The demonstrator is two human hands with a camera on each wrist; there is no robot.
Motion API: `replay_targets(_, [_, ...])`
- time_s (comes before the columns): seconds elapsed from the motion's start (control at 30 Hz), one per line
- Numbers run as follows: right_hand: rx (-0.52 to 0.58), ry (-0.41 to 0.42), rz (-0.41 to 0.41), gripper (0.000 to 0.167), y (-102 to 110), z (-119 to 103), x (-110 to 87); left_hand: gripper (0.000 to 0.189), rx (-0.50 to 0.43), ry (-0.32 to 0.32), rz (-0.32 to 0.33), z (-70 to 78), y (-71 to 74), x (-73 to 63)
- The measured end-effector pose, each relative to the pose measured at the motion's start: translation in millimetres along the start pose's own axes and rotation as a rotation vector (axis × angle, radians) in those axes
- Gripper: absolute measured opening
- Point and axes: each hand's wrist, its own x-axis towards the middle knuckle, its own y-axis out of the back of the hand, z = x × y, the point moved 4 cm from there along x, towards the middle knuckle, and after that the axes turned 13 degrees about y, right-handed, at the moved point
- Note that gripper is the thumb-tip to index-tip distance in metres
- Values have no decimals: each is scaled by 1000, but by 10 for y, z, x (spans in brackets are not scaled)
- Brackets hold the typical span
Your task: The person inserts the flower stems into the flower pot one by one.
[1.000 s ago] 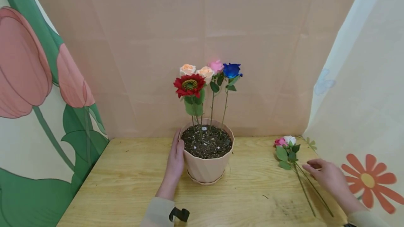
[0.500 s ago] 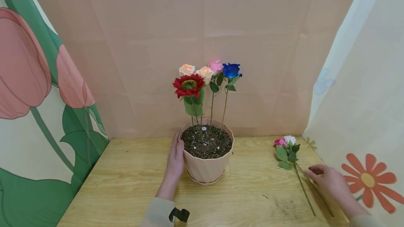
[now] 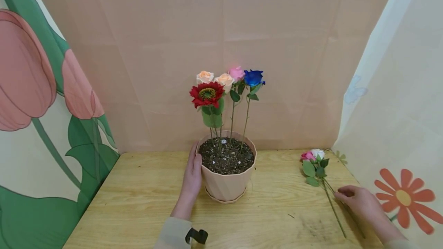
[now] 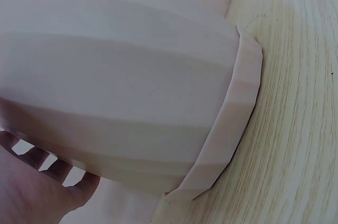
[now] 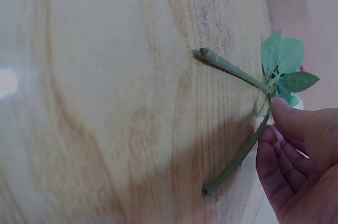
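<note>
My left hand (image 3: 191,176) rests against the left side of a pale pink flowerpot (image 3: 226,185), its fingers along the wall in the left wrist view. Soil (image 3: 228,164) fills the pot. A red sunflower (image 3: 207,94), two peach roses (image 3: 225,80), a pink rose (image 3: 237,73) and a blue rose (image 3: 254,77) stand upright in it. To the right, a deep pink rose (image 3: 307,156) and a white rose (image 3: 317,153) lie on the table with crossing stems. My right hand (image 3: 360,201) pinches one stem (image 5: 237,160) between thumb and fingers; which flower it belongs to cannot be told.
The pot stands on a matching saucer (image 3: 225,199) on a wooden table (image 3: 138,203). Behind it hangs a plain pinkish cloth (image 3: 155,49). Flower-printed cloths flank the table, with tulips (image 3: 24,64) left and an orange flower (image 3: 403,198) right.
My right hand has moved slightly down along the stems, and its thumb and fingers have closed on one of them. The left hand and the pot have stayed put.
</note>
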Motion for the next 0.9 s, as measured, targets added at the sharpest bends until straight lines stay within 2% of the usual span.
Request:
replay_targets(0.23, [-32, 30, 13, 48, -10, 38, -21, 56, 2, 6, 2, -7, 4, 3])
replay_targets(0.53, [3, 71, -23, 49, -88, 254, 23, 56, 3, -2, 1, -13, 0, 13])
replay_targets(0.63, [-12, 66, -25, 42, -77, 199, 20, 56, 2, -6, 1, -10, -2, 15])
replay_targets(0.9, [-46, 41, -71, 37, -19, -39, -38, 55, 1, -11, -2, -5, -4, 10])
